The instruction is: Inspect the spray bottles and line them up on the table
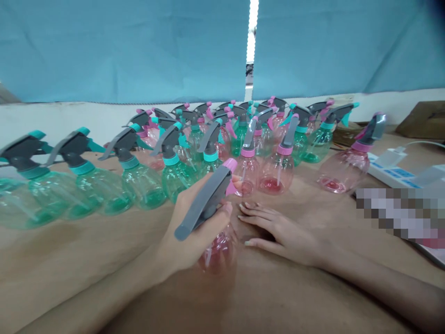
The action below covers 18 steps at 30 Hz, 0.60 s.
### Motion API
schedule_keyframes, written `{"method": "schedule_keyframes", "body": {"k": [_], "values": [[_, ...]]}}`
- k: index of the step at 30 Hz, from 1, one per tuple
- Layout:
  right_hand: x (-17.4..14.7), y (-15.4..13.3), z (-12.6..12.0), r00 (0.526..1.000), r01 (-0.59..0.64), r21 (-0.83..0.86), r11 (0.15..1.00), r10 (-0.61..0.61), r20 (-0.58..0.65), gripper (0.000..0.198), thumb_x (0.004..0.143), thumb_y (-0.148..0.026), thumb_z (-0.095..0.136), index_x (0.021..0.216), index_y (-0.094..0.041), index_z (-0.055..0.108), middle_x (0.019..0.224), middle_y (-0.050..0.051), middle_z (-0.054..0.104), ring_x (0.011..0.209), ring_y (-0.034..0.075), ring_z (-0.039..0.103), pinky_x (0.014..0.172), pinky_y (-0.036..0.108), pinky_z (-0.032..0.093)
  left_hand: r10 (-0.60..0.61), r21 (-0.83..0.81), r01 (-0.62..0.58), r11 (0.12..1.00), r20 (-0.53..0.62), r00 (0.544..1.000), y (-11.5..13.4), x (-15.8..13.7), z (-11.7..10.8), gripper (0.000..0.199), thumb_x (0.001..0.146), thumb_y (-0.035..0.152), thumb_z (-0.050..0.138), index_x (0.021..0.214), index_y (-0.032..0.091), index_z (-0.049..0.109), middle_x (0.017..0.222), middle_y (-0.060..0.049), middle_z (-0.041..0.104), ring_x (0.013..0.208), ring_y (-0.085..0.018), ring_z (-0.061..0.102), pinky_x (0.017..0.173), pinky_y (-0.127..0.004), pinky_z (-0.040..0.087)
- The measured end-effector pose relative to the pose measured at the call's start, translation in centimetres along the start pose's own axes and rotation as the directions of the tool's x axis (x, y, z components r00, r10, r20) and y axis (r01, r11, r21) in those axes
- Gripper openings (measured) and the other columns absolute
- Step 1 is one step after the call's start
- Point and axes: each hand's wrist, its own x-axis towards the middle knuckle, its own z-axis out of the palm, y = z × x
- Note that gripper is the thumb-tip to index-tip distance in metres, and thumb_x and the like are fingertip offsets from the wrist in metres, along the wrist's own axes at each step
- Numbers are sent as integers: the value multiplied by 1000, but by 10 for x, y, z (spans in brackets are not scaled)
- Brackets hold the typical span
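Note:
My left hand (194, 218) is wrapped round the neck of a pink spray bottle (217, 253), just below its grey trigger head with the pink nozzle. The bottle's clear round body shows beneath my fingers, close to the tabletop. My right hand (278, 227) lies palm down on the brown tabletop (278, 297), fingers stretched out and holding nothing, to the right of that bottle. Beyond my right hand stand two more pink spray bottles (276, 174). Another pink spray bottle (346, 167) is farther right.
Green spray bottles (144, 185) stand in a row to the left. Behind them is a crowded group of green and pink ones. At the right are a white power strip (396, 171), a partly pixelated flat object (399, 213) and a brown box (422, 119). A blue curtain (139, 51) hangs behind.

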Motion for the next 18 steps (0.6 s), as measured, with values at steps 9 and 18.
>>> {"method": "schedule_keyframes", "body": {"k": [9,18], "values": [[0,1,1,1000,3,-1,1000,-3,-3,57,92,-51,52,142,-24,46,150,8,42,139,26,36,114,49,31,12,2,-12,1000,-8,1000,2,0,-1,8,81,24,55,81,26,47,69,5,53,59,-15,54,56,-27,45],[0,1,1,1000,9,-8,1000,-9,-2,56,93,-50,52,141,-23,46,150,8,42,139,26,35,114,49,31,-5,47,6,999,-35,999,4,0,-1,2,80,27,54,82,26,53,72,4,61,63,-17,60,55,-28,48]]}}
